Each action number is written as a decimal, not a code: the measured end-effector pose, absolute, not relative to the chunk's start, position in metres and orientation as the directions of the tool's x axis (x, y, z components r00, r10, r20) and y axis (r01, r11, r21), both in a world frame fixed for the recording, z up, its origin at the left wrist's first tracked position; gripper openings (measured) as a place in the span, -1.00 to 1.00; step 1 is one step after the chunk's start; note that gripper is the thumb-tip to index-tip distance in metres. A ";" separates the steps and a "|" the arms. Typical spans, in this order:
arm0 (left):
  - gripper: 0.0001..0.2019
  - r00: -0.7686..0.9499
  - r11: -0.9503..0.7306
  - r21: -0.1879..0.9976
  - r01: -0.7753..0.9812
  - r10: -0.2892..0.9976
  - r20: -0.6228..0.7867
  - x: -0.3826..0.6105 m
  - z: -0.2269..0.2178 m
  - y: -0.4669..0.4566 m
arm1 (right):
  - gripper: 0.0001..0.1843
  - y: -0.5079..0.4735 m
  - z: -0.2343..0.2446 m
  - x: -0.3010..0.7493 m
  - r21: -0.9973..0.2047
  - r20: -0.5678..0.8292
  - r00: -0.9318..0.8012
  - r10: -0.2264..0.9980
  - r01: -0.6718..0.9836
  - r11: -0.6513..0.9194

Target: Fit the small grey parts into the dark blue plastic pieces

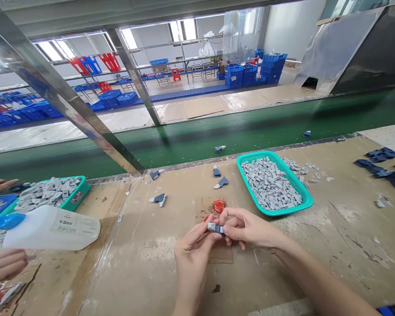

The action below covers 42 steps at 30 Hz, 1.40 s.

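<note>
Between my two hands is a small grey and dark blue plastic part (216, 228), held over the cardboard-covered table. The fingertips of my left hand (195, 245) pinch its pale grey end. My right hand (245, 227) grips the dark blue end, which the fingers partly hide. Just beyond my hands stands a red round cap (219, 206), with another red piece partly covered by my fingers. Farther off lie several dark blue parts with grey tips, among them one blue part (221, 182). A teal basket (307, 202) full of small grey pieces stands beyond my right hand.
A green conveyor belt (191, 140) runs across behind the table, carrying a few blue parts. At left are a co-worker's hands (5, 265), a white bottle (52, 228) and another teal basket (76, 197). Dark blue parts (382, 169) lie at far right. A metal post (85, 114) rises at left.
</note>
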State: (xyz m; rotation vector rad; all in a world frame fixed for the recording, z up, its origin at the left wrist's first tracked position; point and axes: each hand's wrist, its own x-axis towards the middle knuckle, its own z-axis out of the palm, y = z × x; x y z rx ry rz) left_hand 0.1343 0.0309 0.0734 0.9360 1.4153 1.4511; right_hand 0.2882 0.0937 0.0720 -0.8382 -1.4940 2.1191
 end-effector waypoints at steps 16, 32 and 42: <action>-0.51 -0.153 0.169 0.960 -0.222 0.967 -0.205 0.145 0.100 0.055 | -0.57 0.106 0.104 0.322 -0.996 -0.084 -0.509 0.856 0.065 -0.058; -0.69 -0.223 0.064 0.639 0.767 0.960 0.171 0.027 0.064 0.294 | -0.97 0.215 0.079 0.391 -0.469 0.021 -0.227 0.974 0.858 0.210; -0.69 -0.101 0.009 0.453 0.892 0.979 0.179 0.048 0.053 0.323 | -0.90 0.212 0.059 0.371 -0.419 0.033 -0.108 0.994 0.901 0.111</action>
